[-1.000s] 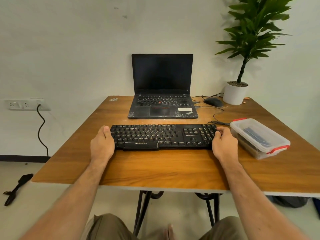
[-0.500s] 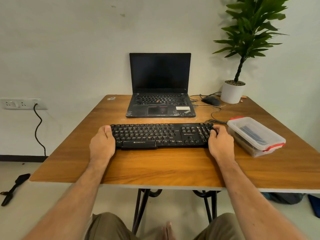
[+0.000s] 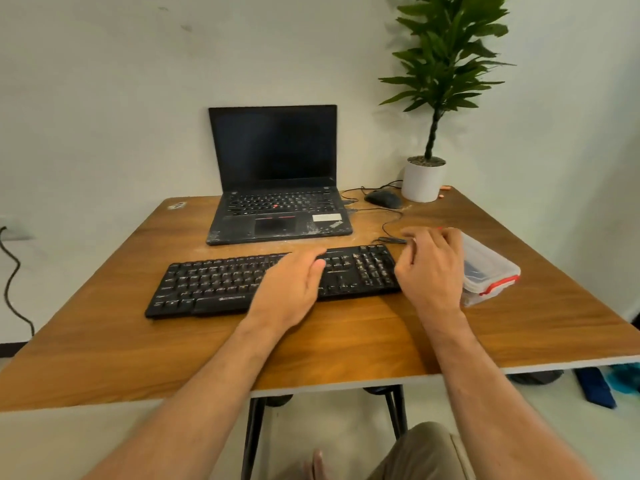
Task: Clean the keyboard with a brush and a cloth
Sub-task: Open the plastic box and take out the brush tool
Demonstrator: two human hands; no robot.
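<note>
A black dusty keyboard (image 3: 221, 284) lies across the wooden table (image 3: 173, 348), slightly angled. My left hand (image 3: 294, 285) hovers over the keyboard's right-middle part, fingers together and holding nothing. My right hand (image 3: 433, 268) is off the keyboard's right end, fingers spread and blurred, in front of a clear plastic box with red clips (image 3: 491, 271). Something dark lies inside the box. No brush or cloth shows in the open.
A dusty open laptop (image 3: 277, 188) stands behind the keyboard. A black mouse (image 3: 382, 199) and its cable lie beside a potted plant (image 3: 424, 178) at the back right corner. Blue items (image 3: 595, 386) lie on the floor at right.
Both hands have let go of the keyboard's ends. The left hand moved right over the keys; the right hand moved towards the plastic box. My view has shifted to the right.
</note>
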